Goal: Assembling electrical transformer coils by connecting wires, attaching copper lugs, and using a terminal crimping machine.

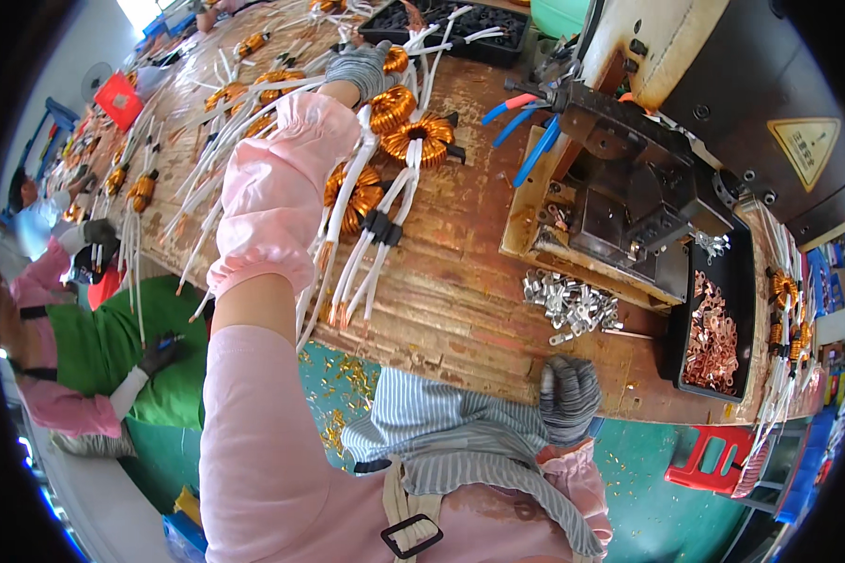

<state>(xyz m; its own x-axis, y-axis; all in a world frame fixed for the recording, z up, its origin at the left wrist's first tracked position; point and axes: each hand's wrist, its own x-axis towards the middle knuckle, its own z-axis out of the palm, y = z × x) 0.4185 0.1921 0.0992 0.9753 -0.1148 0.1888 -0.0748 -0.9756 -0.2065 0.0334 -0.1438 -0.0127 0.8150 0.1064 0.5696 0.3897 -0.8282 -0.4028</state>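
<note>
My left hand, in a grey striped glove, reaches far across the bench. Its fingers curl at a copper-wound ring coil with white leads; the hand hides part of their contact. Closer to me lie more ring coils, among them a flat one, with black sleeves on its white leads. My right hand, gloved too, is at the bench's front edge with its fingers bent in. Whatever may be inside that hand is hidden. Just beyond it is a pile of silver cable lugs.
A dark press machine stands on the right, blue-handled pliers left of it. A black tray holds copper lugs. Another black tray sits at the back. On the left a co-worker in a green apron handles coils. A red stool is below right.
</note>
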